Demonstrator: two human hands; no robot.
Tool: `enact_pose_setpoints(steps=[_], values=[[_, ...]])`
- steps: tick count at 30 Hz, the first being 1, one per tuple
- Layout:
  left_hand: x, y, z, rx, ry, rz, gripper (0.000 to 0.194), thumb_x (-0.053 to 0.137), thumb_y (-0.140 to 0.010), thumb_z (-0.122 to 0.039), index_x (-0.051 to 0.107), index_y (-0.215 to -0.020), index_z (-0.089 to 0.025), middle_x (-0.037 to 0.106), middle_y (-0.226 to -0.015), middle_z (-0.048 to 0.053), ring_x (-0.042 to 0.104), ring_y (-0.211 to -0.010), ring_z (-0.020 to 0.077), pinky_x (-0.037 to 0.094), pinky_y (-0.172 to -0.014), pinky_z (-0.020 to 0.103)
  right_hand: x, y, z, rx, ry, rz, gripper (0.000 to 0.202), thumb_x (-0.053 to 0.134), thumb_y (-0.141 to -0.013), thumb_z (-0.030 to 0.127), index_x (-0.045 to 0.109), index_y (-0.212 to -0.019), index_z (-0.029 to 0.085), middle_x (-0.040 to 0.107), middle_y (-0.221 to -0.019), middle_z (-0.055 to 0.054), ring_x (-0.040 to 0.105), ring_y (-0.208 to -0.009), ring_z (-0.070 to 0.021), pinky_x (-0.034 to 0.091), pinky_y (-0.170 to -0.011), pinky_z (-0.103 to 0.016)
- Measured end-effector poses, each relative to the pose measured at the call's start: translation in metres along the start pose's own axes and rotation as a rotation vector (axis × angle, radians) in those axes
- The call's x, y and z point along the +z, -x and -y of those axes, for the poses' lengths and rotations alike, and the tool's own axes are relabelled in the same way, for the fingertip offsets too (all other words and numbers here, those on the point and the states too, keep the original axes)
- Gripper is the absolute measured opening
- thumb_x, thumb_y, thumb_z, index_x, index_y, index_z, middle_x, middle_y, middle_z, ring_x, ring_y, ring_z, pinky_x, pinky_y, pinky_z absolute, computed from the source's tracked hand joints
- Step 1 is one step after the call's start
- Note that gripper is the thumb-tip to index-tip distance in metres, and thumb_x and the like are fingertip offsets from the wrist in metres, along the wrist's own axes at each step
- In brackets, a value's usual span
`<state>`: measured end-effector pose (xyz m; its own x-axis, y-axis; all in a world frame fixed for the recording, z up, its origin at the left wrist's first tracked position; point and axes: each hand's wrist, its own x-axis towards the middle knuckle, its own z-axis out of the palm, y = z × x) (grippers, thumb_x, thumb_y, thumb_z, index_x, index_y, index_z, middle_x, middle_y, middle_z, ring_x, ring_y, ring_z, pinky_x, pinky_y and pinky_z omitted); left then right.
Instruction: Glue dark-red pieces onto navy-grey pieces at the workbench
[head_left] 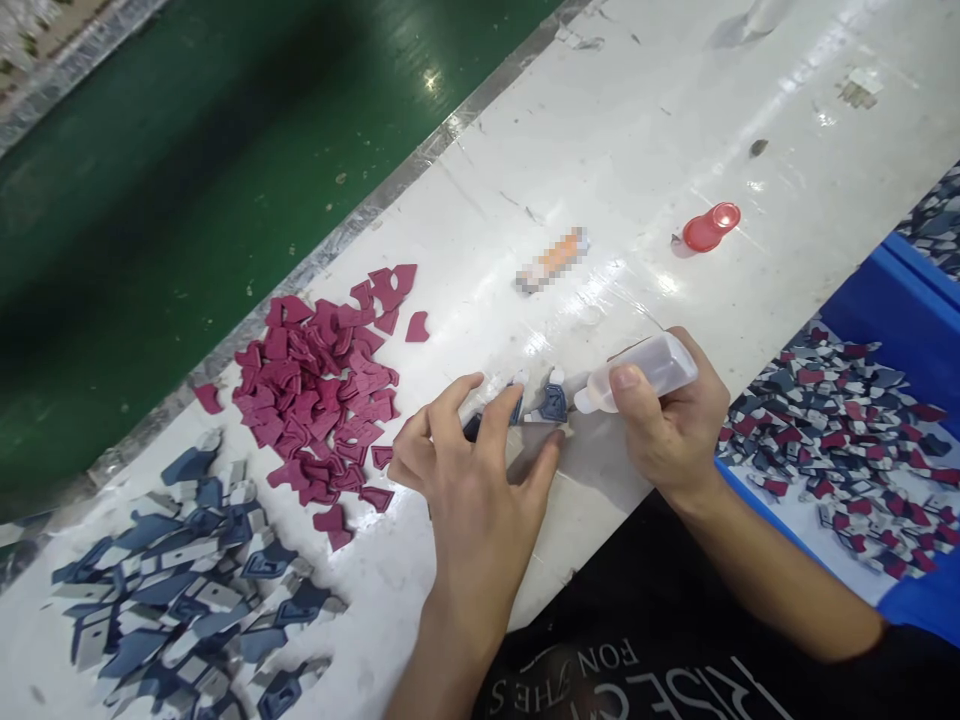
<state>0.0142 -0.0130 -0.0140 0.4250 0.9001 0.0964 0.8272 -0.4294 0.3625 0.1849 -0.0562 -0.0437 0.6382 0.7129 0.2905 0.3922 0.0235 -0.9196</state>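
Observation:
My right hand (671,430) is wrapped around a clear plastic squeeze bottle (652,368), tilted so that its nozzle points down and left. The nozzle tip is close beside a small blue-grey and white plastic part (553,402) on the table. My left hand (472,470) arches over the table with its fingers spread. Its thumb tip is next to that part; whether it touches cannot be made out. More blue-grey parts (516,402) are partly hidden behind the left fingers.
A heap of maroon flat pieces (319,370) and a pile of blue-grey and white parts (187,590) cover the table's left. A red bottle-shaped object (709,228) and a blurred orange item (556,260) are beyond my hands. A blue bin (870,310) at right holds many mixed parts.

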Motion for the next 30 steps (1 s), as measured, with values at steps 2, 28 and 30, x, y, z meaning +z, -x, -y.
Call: enact_pose_setpoints(steps=[2,28,30], values=[[0.002,0.001,-0.002,0.030,0.024,-0.020,0.035,0.084,-0.092,-0.042,0.074,-0.123,-0.030,0.058,-0.150,0.012,0.042,-0.133,0.0409,0.036,-0.110,0.061,0.001,0.000,0.000,0.000,-0.003,0.004,0.031,0.074,-0.101,0.037,0.059,-0.078,0.024,0.050,-0.068,0.003,0.047,-0.056,-0.0135,0.036,-0.045,-0.028],[0.011,0.001,-0.016,-0.017,0.063,0.016,0.010,0.079,-0.096,-0.027,0.079,-0.106,-0.028,0.062,-0.150,0.011,0.043,-0.133,0.0393,0.040,-0.109,0.063,-0.003,0.002,0.002,0.003,0.037,0.076,0.030,0.079,-0.096,0.038,0.058,-0.079,0.023,0.056,-0.067,0.003,0.050,-0.056,-0.0135,0.037,-0.043,-0.025],[0.011,0.000,-0.016,-0.012,0.062,0.011,0.010,0.081,-0.095,-0.027,0.079,-0.105,-0.027,0.063,-0.149,0.011,0.043,-0.131,0.0394,0.042,-0.107,0.062,-0.004,0.001,0.002,-0.007,0.051,0.066,0.030,0.078,-0.096,0.037,0.058,-0.079,0.024,0.052,-0.066,0.003,0.047,-0.054,-0.0132,0.036,-0.043,-0.026]])
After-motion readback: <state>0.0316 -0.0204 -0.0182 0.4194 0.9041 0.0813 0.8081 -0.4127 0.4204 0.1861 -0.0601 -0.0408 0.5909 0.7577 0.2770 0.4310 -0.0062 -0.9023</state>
